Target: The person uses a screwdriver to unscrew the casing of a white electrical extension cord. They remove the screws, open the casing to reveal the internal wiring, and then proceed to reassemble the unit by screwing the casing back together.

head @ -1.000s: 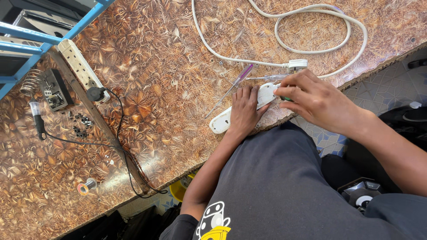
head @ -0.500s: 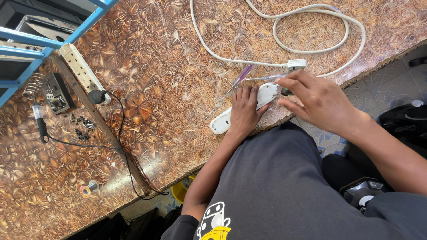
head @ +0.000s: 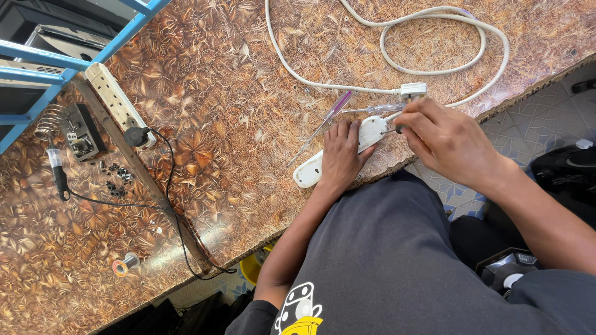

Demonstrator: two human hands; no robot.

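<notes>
A white power strip [head: 310,170] lies along the near edge of the brown patterned table [head: 236,111]. My left hand [head: 341,155] presses flat on its middle. My right hand [head: 447,139] is closed on a small dark tool [head: 397,129] whose tip meets the strip's right end. Just beyond my fingers lie a clear-handled screwdriver [head: 372,108] and a thin purple-handled screwdriver [head: 329,118]. The strip's white cable [head: 434,68] loops across the table, and its white plug [head: 413,91] rests next to my right hand.
At the left, a beige power strip [head: 112,96] with a black plug [head: 136,136], a small dark box [head: 81,130], a soldering iron [head: 59,177], several small black parts [head: 115,177] and a solder spool [head: 121,265]. A blue metal frame [head: 56,62] stands far left.
The view has shifted slightly. Both hands stay on the white power strip in almost the same place.
</notes>
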